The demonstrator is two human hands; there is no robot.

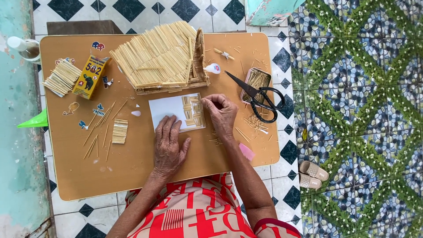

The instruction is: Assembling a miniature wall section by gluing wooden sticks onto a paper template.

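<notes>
Pinching a short stick (203, 102) (pointing across), right hand (222, 113) fingers meet; left hand (168, 147) presses white card (166, 108), fingers together.

A low tan wooden table with rounded corners (132, 176) stands on black-and-white diamond floor tiles (282, 57). On it lie a white paper sheet (165, 108), black scissors (260, 98), a yellow cardboard box (89, 76), a straw-stick model house (161, 59), bundled sticks (61, 77) and loose sticks (99, 132).
</notes>
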